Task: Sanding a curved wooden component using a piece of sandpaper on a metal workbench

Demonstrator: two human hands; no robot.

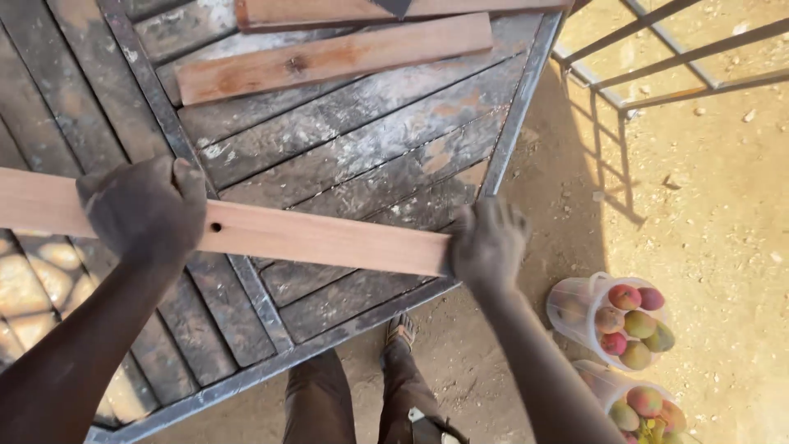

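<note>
Left forearm: nearest the lens, it rises from the lower left corner to the left hand (146,210).
Left hand: closed over the top of the long plank (320,238), fingers curled across its far edge; the grip pins the board flat so it cannot slide.
Right hand: the right hand (486,244) sits at the plank's cut end, fingers spread and slightly blurred, palm against the end grain; it appears to steady or square that end rather than clasp it.
Long plank: pale reddish wood, lying crosswise on the metal-framed table (509,131), running from the left edge of view to just short of the table's right rim; a small dark hole (215,227) shows just beside the left hand.
Table surface: weathered grey slats set diagonally in a steel frame, giving a flat bearing for the board.
Spare boards: two shorter planks (329,57) lie at the far side, well apart from the hands.
Ground items: two clear buckets of mangoes (612,316) stand on sandy soil to the right, near the person's legs (362,395).
</note>
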